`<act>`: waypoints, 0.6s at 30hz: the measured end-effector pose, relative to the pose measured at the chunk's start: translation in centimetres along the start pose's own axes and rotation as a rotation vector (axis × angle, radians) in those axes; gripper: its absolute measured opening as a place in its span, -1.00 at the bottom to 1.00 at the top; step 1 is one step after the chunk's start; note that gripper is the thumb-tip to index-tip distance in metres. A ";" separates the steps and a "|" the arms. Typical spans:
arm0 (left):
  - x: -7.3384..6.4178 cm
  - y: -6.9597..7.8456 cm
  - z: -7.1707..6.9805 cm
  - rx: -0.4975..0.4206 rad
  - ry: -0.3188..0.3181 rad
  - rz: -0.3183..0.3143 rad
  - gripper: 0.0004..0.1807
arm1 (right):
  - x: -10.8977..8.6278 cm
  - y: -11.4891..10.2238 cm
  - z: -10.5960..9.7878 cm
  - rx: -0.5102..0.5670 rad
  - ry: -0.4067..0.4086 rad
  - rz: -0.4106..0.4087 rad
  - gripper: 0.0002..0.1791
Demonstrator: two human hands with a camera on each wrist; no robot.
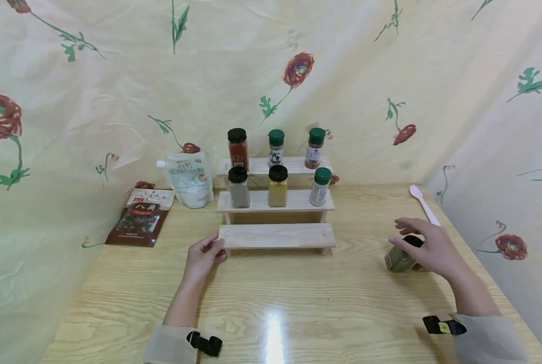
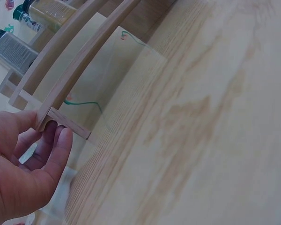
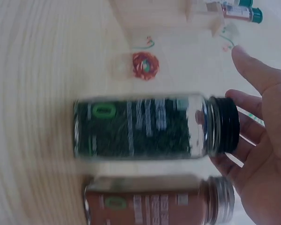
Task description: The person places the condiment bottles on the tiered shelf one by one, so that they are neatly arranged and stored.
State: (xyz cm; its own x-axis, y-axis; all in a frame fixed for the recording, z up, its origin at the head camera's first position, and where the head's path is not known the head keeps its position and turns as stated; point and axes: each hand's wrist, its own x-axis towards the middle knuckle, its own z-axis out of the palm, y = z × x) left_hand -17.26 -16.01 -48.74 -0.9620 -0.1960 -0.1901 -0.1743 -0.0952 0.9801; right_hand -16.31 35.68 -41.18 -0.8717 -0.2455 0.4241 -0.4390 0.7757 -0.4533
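Observation:
My left hand (image 1: 203, 257) pinches the left end of the lowest step of a three-tier wooden spice rack (image 1: 277, 236), thumb on the board and fingertips under it (image 2: 47, 154). On the right, my right hand (image 1: 430, 247) reaches over a glass jar of dark green dried herbs (image 3: 145, 126) with a black lid. Its thumb stands apart from the lid and the other fingers lie behind it, loosely bent. Beside that jar stands a jar of reddish-brown spice (image 3: 154, 204), mostly hidden by my hand in the head view.
Several spice jars, such as a yellow one (image 1: 278, 192), stand on the upper two tiers. Left of the rack are a white spouted pouch (image 1: 191, 182) and a brown spice packet (image 1: 141, 220). A pale pink spoon (image 1: 423, 202) lies near the right edge, by the flowered cloth.

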 end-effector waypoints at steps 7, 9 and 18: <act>-0.1 0.1 0.0 -0.004 0.002 -0.017 -0.55 | -1.1 0.9 -0.9 -0.008 -0.015 -0.012 -0.52; -0.1 0.2 0.0 -0.005 -0.001 -0.017 -0.54 | -1.2 1.1 -1.1 -0.035 -0.020 -0.028 -0.50; 0.1 0.1 0.0 -0.014 -0.005 -0.018 -0.54 | -1.9 1.8 -2.0 -0.138 -0.109 -0.053 -0.37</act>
State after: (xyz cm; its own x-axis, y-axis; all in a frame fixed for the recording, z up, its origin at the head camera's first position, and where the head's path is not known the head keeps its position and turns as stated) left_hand -17.35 -16.04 -48.66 -0.9598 -0.1891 -0.2075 -0.1889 -0.1119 0.9756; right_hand -15.04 38.71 -41.28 -0.8699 -0.3435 0.3540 -0.4573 0.8307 -0.3176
